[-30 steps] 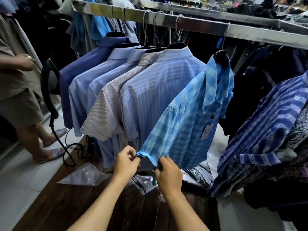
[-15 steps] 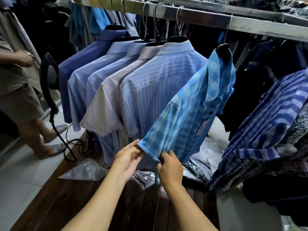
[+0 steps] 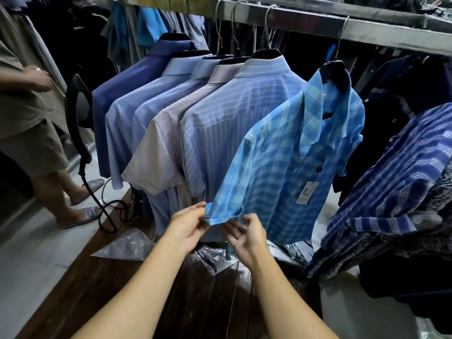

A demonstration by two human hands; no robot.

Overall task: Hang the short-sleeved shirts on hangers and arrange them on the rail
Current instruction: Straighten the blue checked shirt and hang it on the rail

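Plaid shirt [image 3: 281, 167], nearest part first: its folded cuff [image 3: 223, 215] lies just above both hands. The left hand [image 3: 188, 226] pinches the cuff's left corner, and the right hand [image 3: 247, 234] is loosely spread just under the other end (contact unclear). The thin, soft checked sleeve slopes up and right to a black hanger [image 3: 335, 72] hooked on the metal rail [image 3: 305, 20], beside the striped shirt [image 3: 220, 123].
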